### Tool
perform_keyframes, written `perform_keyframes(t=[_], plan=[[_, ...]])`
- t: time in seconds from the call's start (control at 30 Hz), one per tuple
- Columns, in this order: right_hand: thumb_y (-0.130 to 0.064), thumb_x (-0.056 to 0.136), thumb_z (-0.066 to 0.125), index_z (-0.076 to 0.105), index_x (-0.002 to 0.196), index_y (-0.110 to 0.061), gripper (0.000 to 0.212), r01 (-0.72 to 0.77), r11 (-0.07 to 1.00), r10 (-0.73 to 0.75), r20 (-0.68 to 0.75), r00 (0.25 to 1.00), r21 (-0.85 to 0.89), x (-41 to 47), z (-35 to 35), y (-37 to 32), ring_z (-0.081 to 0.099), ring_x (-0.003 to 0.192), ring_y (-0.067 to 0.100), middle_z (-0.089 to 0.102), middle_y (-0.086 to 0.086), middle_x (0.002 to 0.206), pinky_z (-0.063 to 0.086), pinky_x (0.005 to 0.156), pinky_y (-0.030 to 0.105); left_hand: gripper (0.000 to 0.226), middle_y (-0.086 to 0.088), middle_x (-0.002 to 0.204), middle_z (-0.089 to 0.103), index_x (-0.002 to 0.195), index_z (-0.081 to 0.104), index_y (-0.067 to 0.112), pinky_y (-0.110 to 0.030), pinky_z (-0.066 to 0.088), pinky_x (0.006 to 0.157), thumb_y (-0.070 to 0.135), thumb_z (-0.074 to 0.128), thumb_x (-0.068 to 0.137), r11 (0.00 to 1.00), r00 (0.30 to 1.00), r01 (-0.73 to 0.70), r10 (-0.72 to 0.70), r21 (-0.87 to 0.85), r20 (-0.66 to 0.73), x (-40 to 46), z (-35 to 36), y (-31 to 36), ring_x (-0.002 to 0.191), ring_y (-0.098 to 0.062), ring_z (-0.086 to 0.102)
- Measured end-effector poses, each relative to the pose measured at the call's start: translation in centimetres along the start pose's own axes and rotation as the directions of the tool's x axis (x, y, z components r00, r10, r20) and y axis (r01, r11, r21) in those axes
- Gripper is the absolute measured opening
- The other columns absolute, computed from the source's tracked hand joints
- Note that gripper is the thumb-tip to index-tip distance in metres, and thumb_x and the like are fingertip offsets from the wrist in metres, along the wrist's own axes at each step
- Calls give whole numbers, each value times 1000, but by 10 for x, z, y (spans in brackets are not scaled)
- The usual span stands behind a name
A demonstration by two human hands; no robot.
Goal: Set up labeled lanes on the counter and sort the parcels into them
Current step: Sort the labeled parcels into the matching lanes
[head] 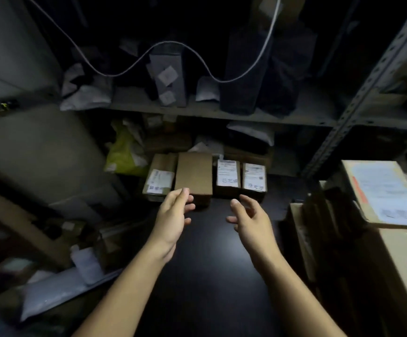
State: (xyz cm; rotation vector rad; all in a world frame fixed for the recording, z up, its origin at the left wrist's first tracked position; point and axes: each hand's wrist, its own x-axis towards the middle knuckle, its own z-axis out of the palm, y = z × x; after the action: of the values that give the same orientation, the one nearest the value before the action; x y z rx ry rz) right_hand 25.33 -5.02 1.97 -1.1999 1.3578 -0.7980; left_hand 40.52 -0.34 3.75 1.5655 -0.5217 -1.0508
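We see four small boxes in a row at the back of the dark bench (209, 251): a labeled box (159, 177), a plain brown box (194, 175), and two more labeled boxes (228, 176) (254, 177). Our left hand (173, 218) and right hand (252, 221) hang just in front of them, fingers loose and apart, holding nothing. A big box (382, 190) sits at the right.
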Motion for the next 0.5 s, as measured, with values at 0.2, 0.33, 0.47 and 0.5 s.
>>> perform_keyframes(t=[0.2, 0.33, 0.47, 0.5], plan=[[-52, 89, 59, 53, 136, -19, 58, -162, 968, 167, 11, 986, -190, 101, 74, 44, 66, 111, 21, 65, 4, 130, 50, 102, 42, 27, -4, 126, 63, 127, 60, 11, -22, 42, 92, 17, 51, 102, 985, 998, 43, -35, 165, -46, 118, -42, -26, 113, -11, 57], [-41, 98, 57, 45, 145, -11, 58, -226, 935, 220, -55, 974, -273, 152, 100, 63, 52, 131, 28, 57, 9, 141, 41, 111, 40, 44, -8, 144, 51, 145, 44, 5, -15, 34, 101, 12, 50, 102, 959, 997, 71, -66, 273, -27, 175, -45, -58, 132, -16, 49], [-38, 100, 53, 53, 138, -10, 47, -207, 921, 204, -43, 978, -329, 182, 117, 77, 55, 126, 30, 62, 10, 133, 42, 105, 38, 75, -4, 153, 45, 150, 39, 17, -41, 31, 119, 51, 53, 85, 909, 994, 93, -109, 407, 16, 212, -41, -104, 142, -18, 40], [-39, 101, 52, 55, 135, -11, 45, -209, 919, 210, -34, 977, -334, 185, 121, 79, 57, 123, 30, 65, 10, 130, 44, 104, 38, 85, -3, 150, 48, 148, 41, 19, -44, 33, 117, 61, 49, 75, 903, 992, 110, -125, 415, 11, 219, -40, -117, 139, -19, 43]])
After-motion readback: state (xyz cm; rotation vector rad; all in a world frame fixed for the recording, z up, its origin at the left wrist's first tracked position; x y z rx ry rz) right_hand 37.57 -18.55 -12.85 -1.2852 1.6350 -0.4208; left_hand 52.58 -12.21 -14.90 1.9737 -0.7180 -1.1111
